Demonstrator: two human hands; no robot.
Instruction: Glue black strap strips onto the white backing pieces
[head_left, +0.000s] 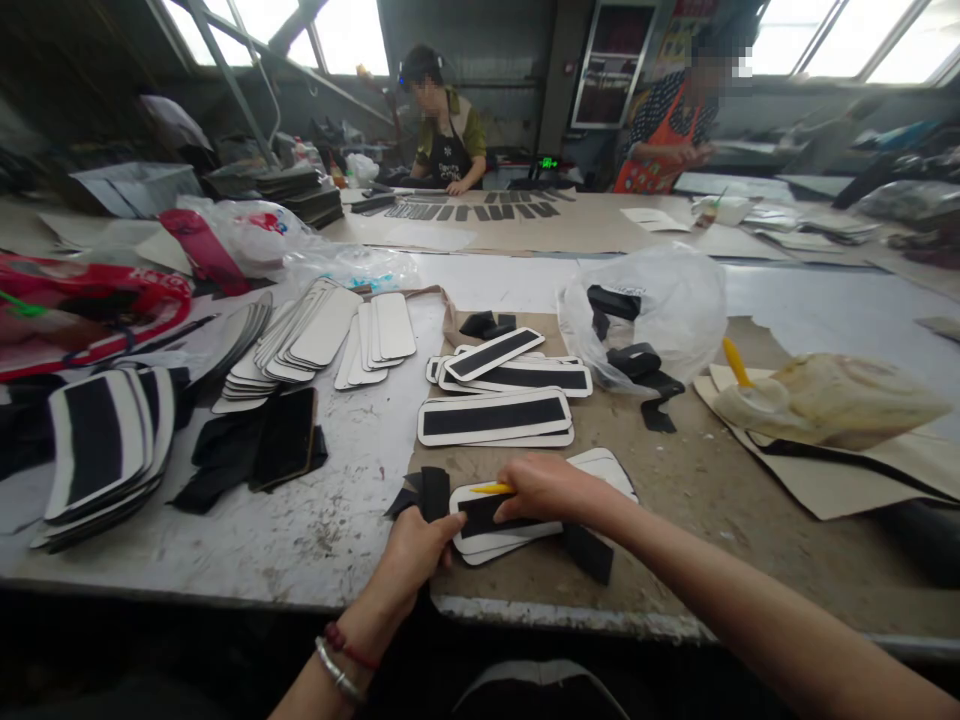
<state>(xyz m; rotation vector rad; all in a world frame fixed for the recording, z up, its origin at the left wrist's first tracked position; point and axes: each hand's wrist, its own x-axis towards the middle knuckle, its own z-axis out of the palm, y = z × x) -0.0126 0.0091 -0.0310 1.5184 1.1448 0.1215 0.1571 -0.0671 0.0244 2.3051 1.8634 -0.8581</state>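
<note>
On the brown board in front of me lies a small stack of white rounded panels (480,553); a black strip (480,515) runs along the top one. My left hand (420,545) is closed, its thumb on the near-left end of that panel and strip, fingers partly hidden beneath. My right hand (544,488) is curled round a thin yellow stick (491,489), whose tip points left, and its fingers press down on the black strip. Loose black strip pieces lie beside the left hand and under the right wrist (589,553).
Beyond my hands sit panels with black strips (495,416). Plain white panels (319,325), more striped panels (94,440) and a phone (283,438) lie left. A plastic bag (675,300) and a pale glue-stained container (840,395) with a yellow handle stand right. Two people work behind.
</note>
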